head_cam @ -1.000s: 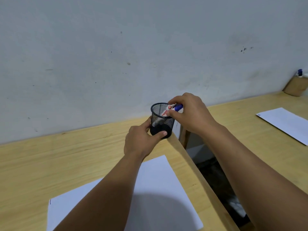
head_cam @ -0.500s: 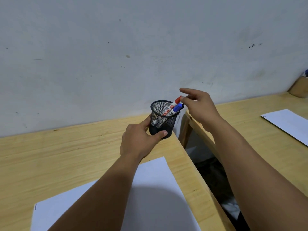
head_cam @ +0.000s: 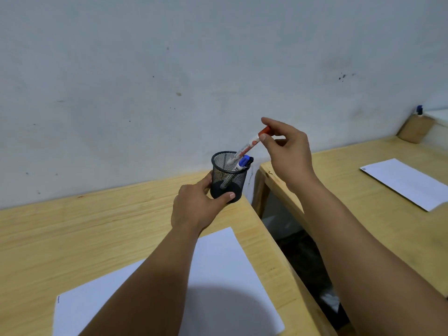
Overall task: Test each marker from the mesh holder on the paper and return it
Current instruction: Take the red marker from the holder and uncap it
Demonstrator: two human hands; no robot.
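A black mesh holder (head_cam: 229, 177) stands at the far right corner of the wooden table (head_cam: 72, 234). My left hand (head_cam: 197, 206) grips its base. My right hand (head_cam: 288, 151) pinches the red cap of a white red marker (head_cam: 244, 150), tilted with its lower end still inside the holder's rim. A blue-capped marker (head_cam: 243, 163) leans in the holder on the right side. A white sheet of paper (head_cam: 223, 282) lies on the table in front of me, partly under my left forearm.
A gap (head_cam: 298, 241) with dark floor separates this table from a second wooden table (head_cam: 363, 190) on the right, which carries another white sheet (head_cam: 407, 183). A wooden block (head_cam: 415, 129) with a blue-capped item stands at its far end. A grey wall is right behind.
My right hand let go of the blue marker in the holder, took the red marker by its cap and has lifted it partway out. The left hand kept hold of the holder.
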